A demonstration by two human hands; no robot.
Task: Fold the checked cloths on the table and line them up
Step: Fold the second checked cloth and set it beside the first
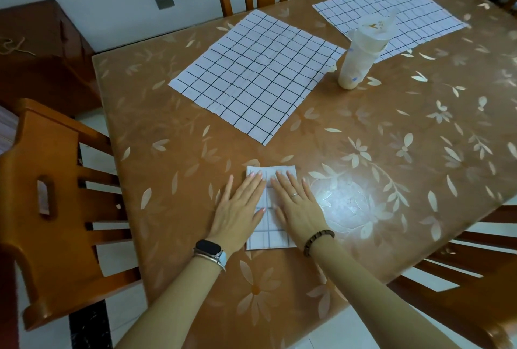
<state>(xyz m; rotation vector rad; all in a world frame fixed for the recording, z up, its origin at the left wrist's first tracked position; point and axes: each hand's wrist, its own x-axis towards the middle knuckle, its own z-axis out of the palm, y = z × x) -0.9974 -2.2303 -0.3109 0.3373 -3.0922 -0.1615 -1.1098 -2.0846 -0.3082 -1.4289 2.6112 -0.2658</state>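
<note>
Bare tabletop (363,130) stretches wide to the right of the folded cloth (270,232) pinned under both hands, and a clear band lies between it and the spread cloth (257,74) farther back. A tall plastic cup (361,55) stands between that cloth and a second spread cloth (391,4), touching the latter's near edge. Chairs (53,209) close in on the table's sides.
</note>
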